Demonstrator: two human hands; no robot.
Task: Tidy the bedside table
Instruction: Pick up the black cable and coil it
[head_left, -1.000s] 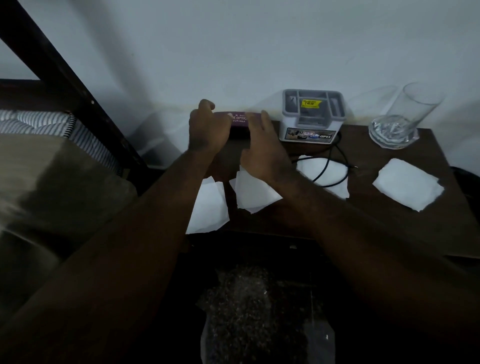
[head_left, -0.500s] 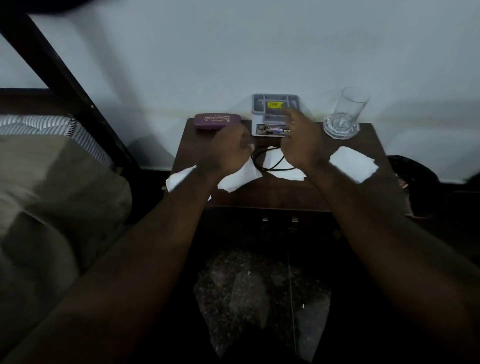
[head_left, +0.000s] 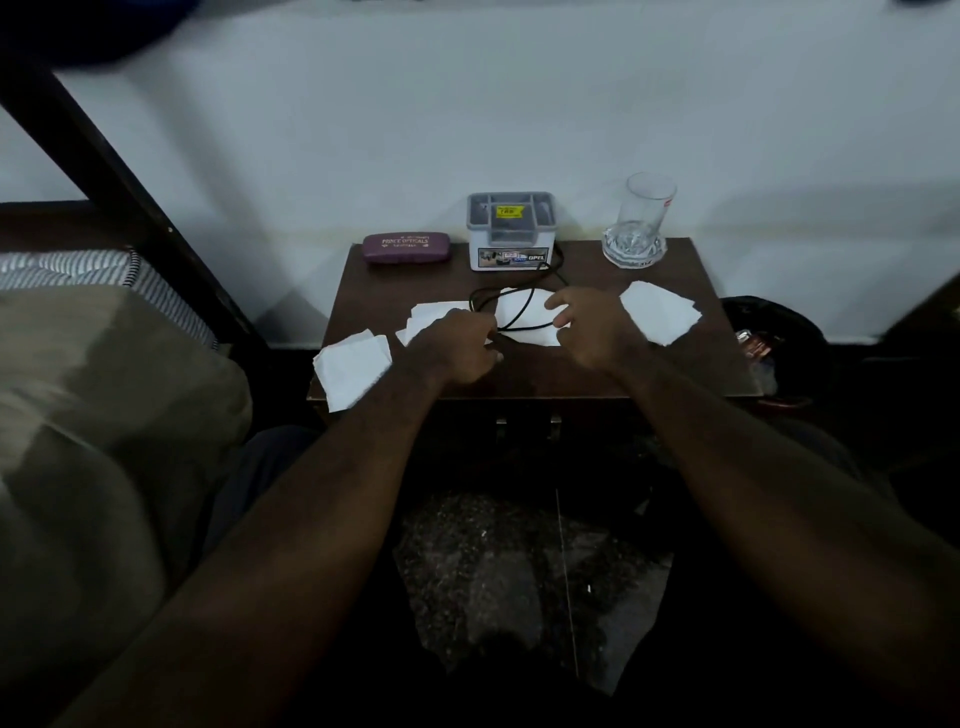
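On the dark bedside table (head_left: 519, 376) a black cable (head_left: 514, 304) loops from the grey organiser box (head_left: 511, 231) across a white tissue (head_left: 527, 325). My left hand (head_left: 457, 345) has its fingers curled at the near bend of the cable and seems to pinch it. To its right, my right hand (head_left: 592, 327) hovers over the loop's right side with loosely spread fingers, holding nothing. More tissues lie at the right (head_left: 658, 312), under my left hand (head_left: 434, 314), and over the table's left edge (head_left: 353, 366). A purple glasses case (head_left: 406, 248) sits at the back left.
An empty glass (head_left: 644, 213) stands in a glass dish at the back right corner. A dark waste bin (head_left: 769, 343) is on the floor right of the table. The bed with a striped mattress (head_left: 78, 270) and its dark frame lies to the left.
Both hands let go of the glasses case at the back left, passed the organiser box, and drew back to the cable loop in the middle. The view has pulled back.
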